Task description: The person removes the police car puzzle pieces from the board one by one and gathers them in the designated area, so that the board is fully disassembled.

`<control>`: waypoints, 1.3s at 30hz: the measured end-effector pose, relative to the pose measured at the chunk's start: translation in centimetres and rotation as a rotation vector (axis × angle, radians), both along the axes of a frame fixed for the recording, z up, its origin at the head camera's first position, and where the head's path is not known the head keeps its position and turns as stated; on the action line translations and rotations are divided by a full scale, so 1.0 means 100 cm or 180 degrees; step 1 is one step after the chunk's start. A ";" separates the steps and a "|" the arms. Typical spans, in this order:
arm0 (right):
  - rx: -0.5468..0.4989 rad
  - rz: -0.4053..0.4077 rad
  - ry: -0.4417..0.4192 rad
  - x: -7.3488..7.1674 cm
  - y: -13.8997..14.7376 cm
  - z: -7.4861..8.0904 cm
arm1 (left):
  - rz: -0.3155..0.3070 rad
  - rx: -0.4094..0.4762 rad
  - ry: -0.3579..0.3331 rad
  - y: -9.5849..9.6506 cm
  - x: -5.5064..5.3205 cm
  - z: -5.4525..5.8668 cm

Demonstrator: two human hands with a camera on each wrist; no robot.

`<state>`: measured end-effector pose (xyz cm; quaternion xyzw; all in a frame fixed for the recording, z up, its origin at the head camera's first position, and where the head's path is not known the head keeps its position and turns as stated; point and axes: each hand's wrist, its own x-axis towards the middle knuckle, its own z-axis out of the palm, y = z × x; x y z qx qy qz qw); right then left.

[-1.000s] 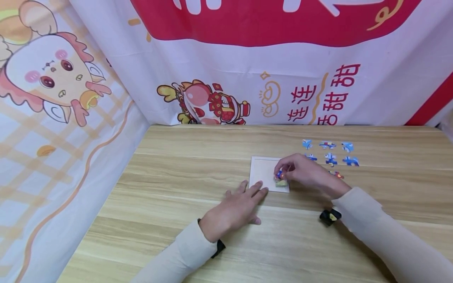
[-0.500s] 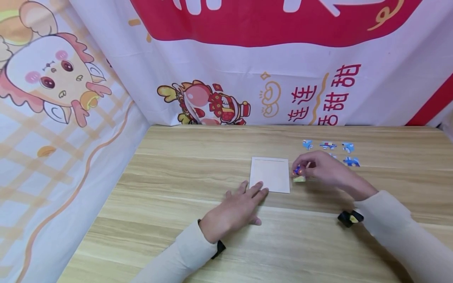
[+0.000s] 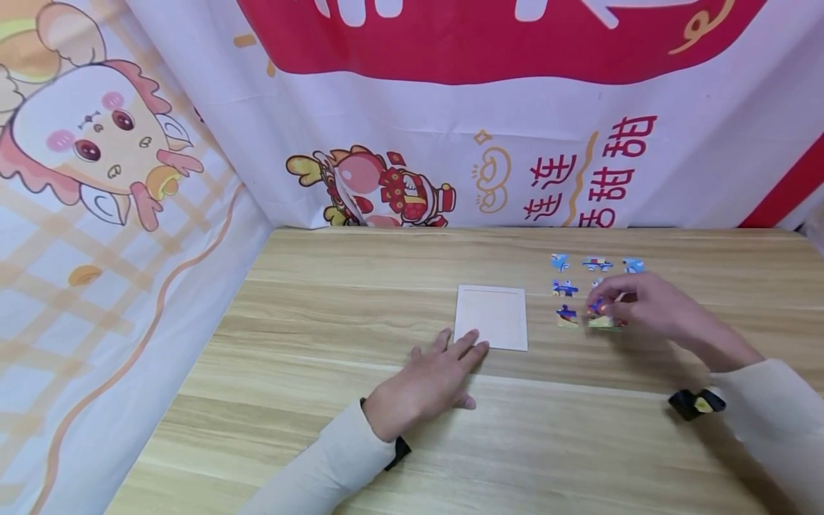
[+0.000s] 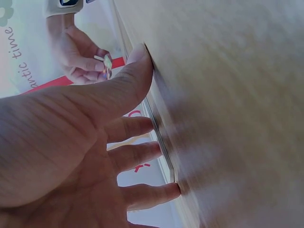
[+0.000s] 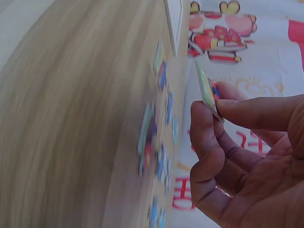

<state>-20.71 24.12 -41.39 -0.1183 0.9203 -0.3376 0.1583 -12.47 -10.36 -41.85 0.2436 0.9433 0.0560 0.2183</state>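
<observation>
My right hand (image 3: 653, 307) pinches a jigsaw puzzle piece (image 5: 206, 90) between thumb and fingers. In the right wrist view the piece stands on edge, clear of the table, with pale green and some blue and red showing. In the head view the hand is over the right part of several laid-out puzzle pieces (image 3: 566, 315), hiding some of them. Spread out, the fingers of my left hand (image 3: 425, 383) rest at the lower left corner of a flat white puzzle frame (image 3: 494, 315). Seen from the left wrist, those fingertips touch the frame's edge and the wood.
A wood-grain table (image 3: 309, 315) carries everything. The loose pieces sit in rough rows to the right of the frame, one blue piece (image 3: 560, 262) at the back left of them. Printed cloth (image 3: 399, 121) hangs along the table's far and left sides.
Carrying the puzzle piece, my right hand has travelled right, from above the white frame to over the laid-out pieces. The left column of pieces is uncovered now. My left hand stays put.
</observation>
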 end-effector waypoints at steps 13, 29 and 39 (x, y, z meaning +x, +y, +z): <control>0.0294 -0.0143 -0.0127 0.000 0.055 -0.006 | -0.0052 0.0001 0.0061 -0.001 0.000 0.001; 0.0194 -0.0200 -0.0578 -0.009 0.072 -0.016 | -0.0030 0.0004 0.0003 -0.001 0.000 0.001; 0.0237 -0.0264 -0.0498 -0.009 0.072 -0.021 | -0.0051 -0.0006 0.0032 -0.001 0.000 0.000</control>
